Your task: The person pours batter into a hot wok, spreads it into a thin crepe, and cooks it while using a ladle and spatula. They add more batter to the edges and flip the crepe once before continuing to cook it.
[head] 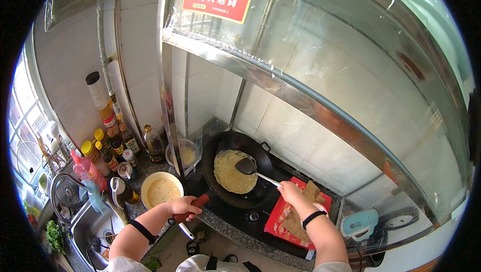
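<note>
My left hand (185, 209) is closed around the reddish-brown handle (199, 201) of a black wok (263, 181) on the cooktop. A flat, pale yellow pancake (227, 170) lies in the wok. With my right hand (292, 193) I grip the metal handle of a spatula (246, 166), its dark blade resting over the pancake's upper right part. To the left of the wok, a cream-coloured pan (143, 193) holds thick batter with green and orange flecks. That pan's handle (186, 230) points towards me, below my left hand.
A red cardboard sheet (276, 221) covers the right burner, under my right forearm. Bottles and jars (112, 148) crowd the left corner beside a steel sink (84, 230). Behind the cooktop post stands a clear bowl (189, 151). A glass-and-metal hood frame (300, 87) spans above.
</note>
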`<action>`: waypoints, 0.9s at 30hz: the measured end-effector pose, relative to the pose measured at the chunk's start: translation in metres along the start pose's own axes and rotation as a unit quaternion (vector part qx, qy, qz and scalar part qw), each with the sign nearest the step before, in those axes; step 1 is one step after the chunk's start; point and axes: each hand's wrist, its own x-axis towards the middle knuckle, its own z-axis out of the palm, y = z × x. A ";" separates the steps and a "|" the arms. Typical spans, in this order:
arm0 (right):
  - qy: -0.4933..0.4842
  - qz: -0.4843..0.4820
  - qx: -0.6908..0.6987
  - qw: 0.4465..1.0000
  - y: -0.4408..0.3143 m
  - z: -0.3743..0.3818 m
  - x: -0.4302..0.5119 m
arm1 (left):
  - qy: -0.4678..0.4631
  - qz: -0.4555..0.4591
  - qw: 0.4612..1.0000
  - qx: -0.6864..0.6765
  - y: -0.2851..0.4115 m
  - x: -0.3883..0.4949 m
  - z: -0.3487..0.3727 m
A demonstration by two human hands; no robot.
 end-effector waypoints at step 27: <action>-0.086 0.031 -0.120 0.989 -0.027 -0.004 -0.052 | 0.014 0.015 0.999 -0.029 -0.018 0.007 -0.004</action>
